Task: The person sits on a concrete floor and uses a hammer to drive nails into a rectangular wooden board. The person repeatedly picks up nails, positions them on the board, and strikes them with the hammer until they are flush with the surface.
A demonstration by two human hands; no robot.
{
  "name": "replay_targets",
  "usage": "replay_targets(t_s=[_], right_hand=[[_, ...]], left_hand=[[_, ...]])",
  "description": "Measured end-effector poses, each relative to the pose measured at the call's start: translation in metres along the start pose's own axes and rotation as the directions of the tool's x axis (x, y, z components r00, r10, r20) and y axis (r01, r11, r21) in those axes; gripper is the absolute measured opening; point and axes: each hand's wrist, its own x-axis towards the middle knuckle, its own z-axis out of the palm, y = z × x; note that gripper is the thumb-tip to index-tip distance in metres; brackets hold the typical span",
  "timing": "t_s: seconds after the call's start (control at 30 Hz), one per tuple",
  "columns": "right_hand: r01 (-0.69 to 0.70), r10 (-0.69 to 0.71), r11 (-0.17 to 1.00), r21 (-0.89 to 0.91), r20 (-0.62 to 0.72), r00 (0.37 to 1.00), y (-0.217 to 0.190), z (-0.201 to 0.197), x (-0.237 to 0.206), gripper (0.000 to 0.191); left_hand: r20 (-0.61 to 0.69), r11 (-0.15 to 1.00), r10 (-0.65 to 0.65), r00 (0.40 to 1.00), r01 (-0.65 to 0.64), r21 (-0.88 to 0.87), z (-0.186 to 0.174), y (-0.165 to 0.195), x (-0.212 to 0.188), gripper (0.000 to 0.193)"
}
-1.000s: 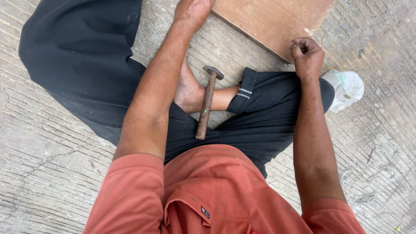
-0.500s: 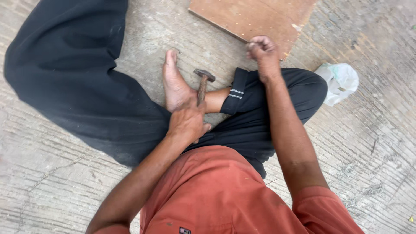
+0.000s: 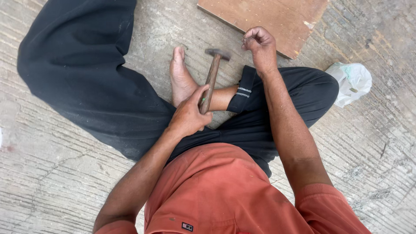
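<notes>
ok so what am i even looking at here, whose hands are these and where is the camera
The camera sits on a person's head and looks straight down, so you see their own arms, orange shirt and crossed legs in black trousers. They sit on a rough concrete floor, one bare foot showing.

The left hand grips the wooden handle of a hammer, whose metal head points away from the body. The right hand is closed with its fingers pinched together at the edge of a flat brown wooden board lying on the floor; whatever it pinches is too small to make out. A crumpled white plastic bag lies beside the right knee.
</notes>
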Motion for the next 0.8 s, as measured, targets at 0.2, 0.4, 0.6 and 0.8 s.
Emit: replay_targets(t_s=[0.2, 0.4, 0.6, 0.8], right_hand=[[-0.048, 0.051, 0.992, -0.112, 0.023, 0.998, -0.011, 0.018, 0.019, 0.029], [0.012, -0.025, 0.926, -0.377, -0.030, 0.999, -0.018, 0.031, 0.047, 0.010], [0.259, -0.255, 0.848, -0.462, 0.073, 0.964, -0.015, 0.046, 0.085, 0.006], [0.354, -0.251, 0.802, -0.481, 0.267, 0.930, -0.003, 0.058, 0.106, 0.002]], left_hand=[[-0.179, 0.979, 0.164, 0.970, -0.182, -0.093, 0.003, -0.025, 0.048, 0.088], [-0.165, 0.968, 0.037, 0.986, -0.076, -0.237, 0.013, -0.050, 0.073, 0.089], [-0.149, 0.963, 0.043, 0.988, -0.081, -0.259, 0.012, -0.049, 0.071, 0.089], [-0.103, 0.954, 0.010, 0.995, -0.040, -0.298, 0.008, -0.043, 0.069, 0.089]])
